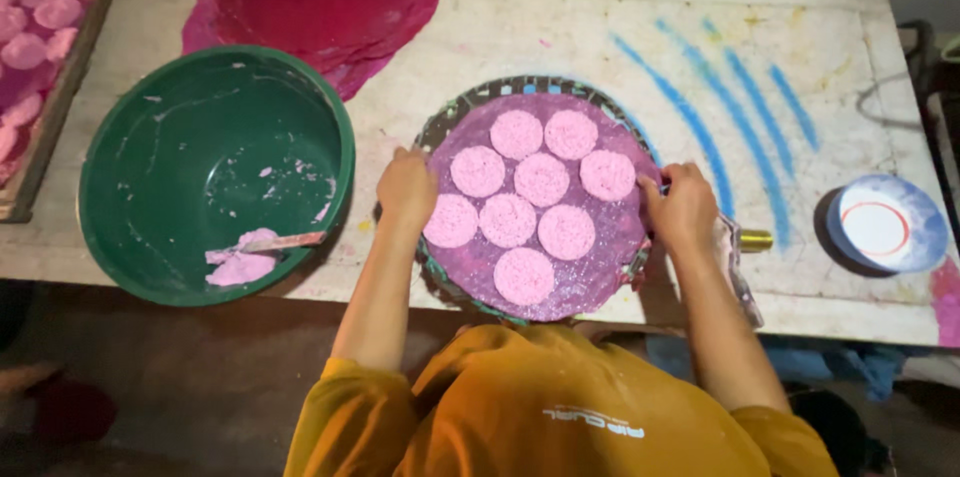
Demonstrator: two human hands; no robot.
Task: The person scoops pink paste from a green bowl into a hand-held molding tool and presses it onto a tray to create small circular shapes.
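Gripping the round woven tray point(455, 109) at both edges, our left hand point(407, 187) and right hand point(683, 205) close fingers around it on the worktop point(560, 32), nine pink discs point(541, 179) lying on top.

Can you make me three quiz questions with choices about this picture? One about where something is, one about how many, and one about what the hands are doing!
1. Where is the big green plastic bowl?
A. left of the round woven tray
B. right of it
C. on it

2. How many round pink discs lie on the round woven tray?
A. five
B. nine
C. twelve

3. What are the hands doing?
A. resting in the bowl
B. holding the tray's edges
C. raised in the air

Answers: 1 A, the bowl sits by the left hand. 2 B, nine discs count out. 3 B, left and right hand each grip an edge.
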